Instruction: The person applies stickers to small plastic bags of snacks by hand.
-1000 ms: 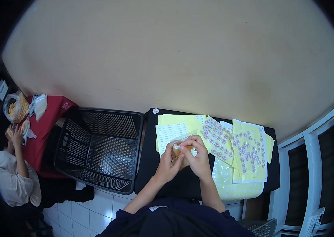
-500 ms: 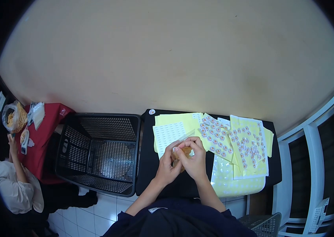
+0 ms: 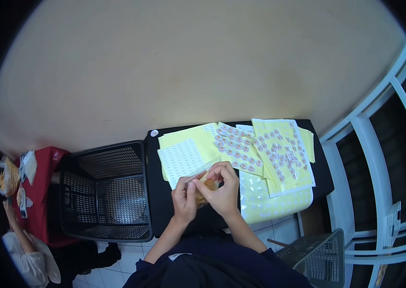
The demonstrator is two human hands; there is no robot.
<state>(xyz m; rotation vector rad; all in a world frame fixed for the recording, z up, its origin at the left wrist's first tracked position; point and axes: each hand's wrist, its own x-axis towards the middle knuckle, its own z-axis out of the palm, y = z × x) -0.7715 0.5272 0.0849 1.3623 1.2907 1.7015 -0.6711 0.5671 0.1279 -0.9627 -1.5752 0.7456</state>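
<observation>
A small clear plastic bag with orange-yellow snack pieces in it is held between my two hands above the black-covered table. My left hand grips the bag's left side, thumb up near its top edge. My right hand is closed on the right side, with thumb and fingers bent at the upper part of the bag. Whether a sticker is under the fingertips is hidden. Just beyond the hands lies a white label sheet with rows of small print. Right of it is a yellow sheet of round stickers.
More sticker sheets overlap on the right of the table, and one loose round sticker is at its far left corner. A black basket stands to the left. Farther left, a person works at a red table.
The camera view has turned, so the table and baskets appear farther left. My hands stay on the bag; the right fingers have shifted along its upper part.
</observation>
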